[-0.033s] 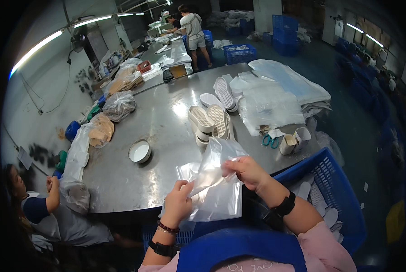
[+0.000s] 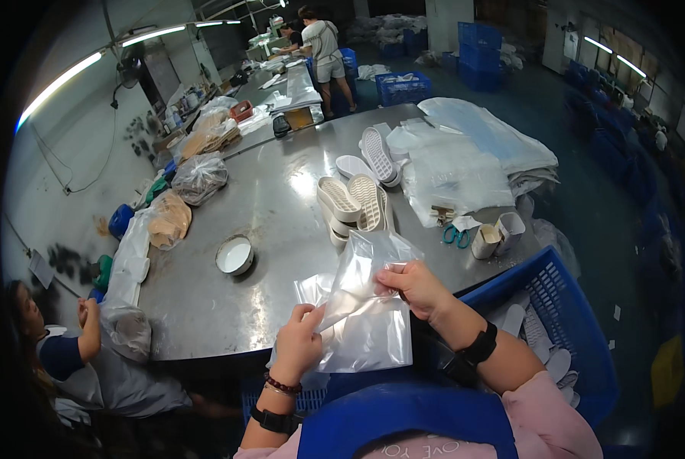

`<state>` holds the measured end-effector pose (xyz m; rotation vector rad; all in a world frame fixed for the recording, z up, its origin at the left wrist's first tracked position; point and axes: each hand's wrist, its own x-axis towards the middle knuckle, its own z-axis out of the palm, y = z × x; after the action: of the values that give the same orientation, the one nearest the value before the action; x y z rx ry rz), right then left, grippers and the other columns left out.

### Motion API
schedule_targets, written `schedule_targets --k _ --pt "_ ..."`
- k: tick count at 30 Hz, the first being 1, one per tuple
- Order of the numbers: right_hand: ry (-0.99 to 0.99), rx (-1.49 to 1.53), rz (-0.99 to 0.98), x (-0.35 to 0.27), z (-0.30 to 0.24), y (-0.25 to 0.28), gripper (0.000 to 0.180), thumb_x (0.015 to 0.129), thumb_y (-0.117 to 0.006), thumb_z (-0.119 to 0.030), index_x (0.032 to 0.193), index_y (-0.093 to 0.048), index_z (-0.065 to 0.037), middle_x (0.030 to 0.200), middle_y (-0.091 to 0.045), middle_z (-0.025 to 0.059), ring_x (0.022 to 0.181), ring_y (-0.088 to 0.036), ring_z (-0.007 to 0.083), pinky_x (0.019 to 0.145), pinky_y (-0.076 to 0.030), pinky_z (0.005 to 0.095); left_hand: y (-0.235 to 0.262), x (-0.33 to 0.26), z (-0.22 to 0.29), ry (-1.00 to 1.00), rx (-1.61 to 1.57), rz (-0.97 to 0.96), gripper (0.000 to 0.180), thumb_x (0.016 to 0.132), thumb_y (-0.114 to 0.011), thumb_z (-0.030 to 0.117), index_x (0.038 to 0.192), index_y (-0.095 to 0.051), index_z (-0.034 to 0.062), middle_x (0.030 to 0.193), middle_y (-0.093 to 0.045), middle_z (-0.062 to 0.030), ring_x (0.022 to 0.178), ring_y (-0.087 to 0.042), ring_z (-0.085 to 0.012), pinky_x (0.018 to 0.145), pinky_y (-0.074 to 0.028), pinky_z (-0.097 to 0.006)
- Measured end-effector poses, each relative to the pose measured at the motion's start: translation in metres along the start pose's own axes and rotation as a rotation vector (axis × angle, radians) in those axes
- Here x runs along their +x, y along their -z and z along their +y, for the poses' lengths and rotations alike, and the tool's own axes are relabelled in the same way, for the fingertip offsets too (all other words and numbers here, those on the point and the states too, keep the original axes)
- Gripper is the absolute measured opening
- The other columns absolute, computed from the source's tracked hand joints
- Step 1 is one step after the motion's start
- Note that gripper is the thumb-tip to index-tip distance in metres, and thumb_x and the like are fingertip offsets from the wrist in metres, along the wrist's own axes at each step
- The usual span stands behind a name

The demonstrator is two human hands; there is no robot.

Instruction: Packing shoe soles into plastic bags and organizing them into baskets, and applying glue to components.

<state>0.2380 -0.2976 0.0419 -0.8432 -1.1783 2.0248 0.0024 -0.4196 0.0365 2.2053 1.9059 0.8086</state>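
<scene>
- Clear, thin plastic bag [image 2: 361,306]: held above the near edge of the grey metal table [image 2: 281,191], partly peeled open and creased; nothing can be seen inside it, so filling looks not yet done.
- Left hand [image 2: 298,342]: fingers curled, pinching the bag's lower left edge.
- Right hand [image 2: 415,287]: thumb and fingers pinching the bag's upper layer near its mouth, pulling it apart from the other layer.
- White rubber shoe soles [image 2: 355,203]: a small stack lying tread-up in mid-table, well apart from the bag, seemingly unpacked.
- Flat stack of clear plastic bags [image 2: 453,172]: just right of the soles.
- Round white-filled metal tin [image 2: 234,255]: left of the bag.
- Teal-handled scissors [image 2: 456,236]: near the right edge.
- Blue plastic crate [image 2: 564,306]: right of the person, holding more white soles.
</scene>
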Motion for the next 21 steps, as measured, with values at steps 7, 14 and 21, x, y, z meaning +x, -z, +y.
schedule_targets --k 7,14,21 --pt "0.214 -0.259 0.11 -0.008 -0.016 -0.054 0.048 0.079 -0.069 -0.045 0.08 -0.062 0.002 0.068 -0.06 0.0072 0.061 -0.055 0.0101 0.055 -0.043 0.0232 0.033 0.026 0.023 -0.112 -0.477 0.313 0.069 0.064 -0.077 0.03 0.129 -0.051 0.0277 0.144 -0.016 -0.0251 0.135 -0.016 -0.0377 0.109 -0.016 -0.05" --pt "0.03 0.036 -0.217 0.019 -0.039 -0.078 0.039 0.085 -0.063 -0.041 0.07 -0.063 -0.005 0.058 -0.053 -0.0012 0.05 -0.044 0.0048 0.044 -0.033 0.0213 0.063 0.073 0.029 -0.737 -0.23 0.16 0.023 0.073 -0.07 0.03 0.071 -0.054 0.0138 0.095 -0.067 -0.0023 0.115 -0.053 -0.0262 0.107 -0.022 -0.051" --pt "0.009 -1.602 0.675 0.065 -0.063 0.109 0.029 0.075 -0.065 -0.028 0.091 -0.063 -0.003 0.088 -0.065 0.0144 0.088 -0.061 0.0341 0.081 -0.044 0.0428 0.12 0.074 -0.055 -0.205 -1.049 0.473 0.032 0.093 -0.052 0.034 0.076 -0.036 0.0108 0.054 -0.035 0.0039 0.043 -0.028 -0.0035 0.041 -0.025 -0.02"
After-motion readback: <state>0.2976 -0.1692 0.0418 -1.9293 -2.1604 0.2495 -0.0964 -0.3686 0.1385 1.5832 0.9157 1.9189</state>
